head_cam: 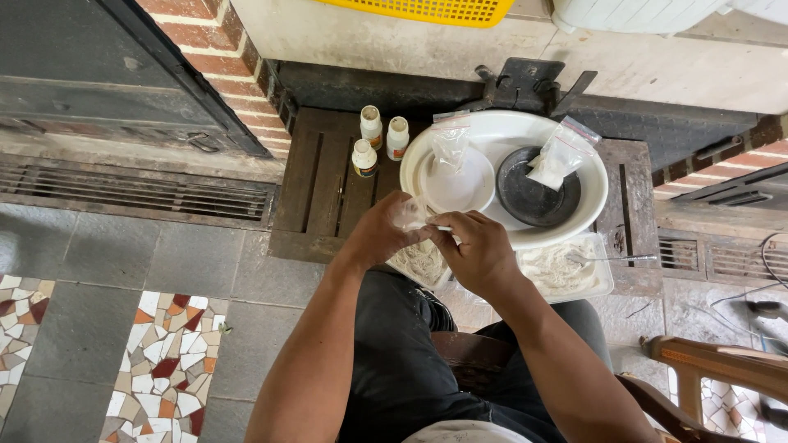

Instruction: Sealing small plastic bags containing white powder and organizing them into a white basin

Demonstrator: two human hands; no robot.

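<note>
The left hand [382, 234] and the right hand [480, 250] meet in the middle, just above the person's lap. Together they pinch a small clear plastic bag [410, 215]. The fingers of both hands are curled tight on it. The bag sits right at the near rim of a big white basin [595, 193].

Just under the hands lies a white tray of pale noodle-like strands [420, 261]. A second white tray [566, 271] is to the right, with a metal fork [611, 258] resting on it.

Inside the basin are a white plate [460, 187] and a dark round dish [533, 197]. A clear bag [450, 143] stands on the plate, and another clear bag [560, 156] leans on the dark dish.

Three small white bottles [379, 135] stand to the left of the basin on a dark wooden desk [316, 184]. The hands hide part of the near tray.

A yellow basket [435, 10] is far off at the top. A wooden chair arm [714, 365] is near on the right.
</note>
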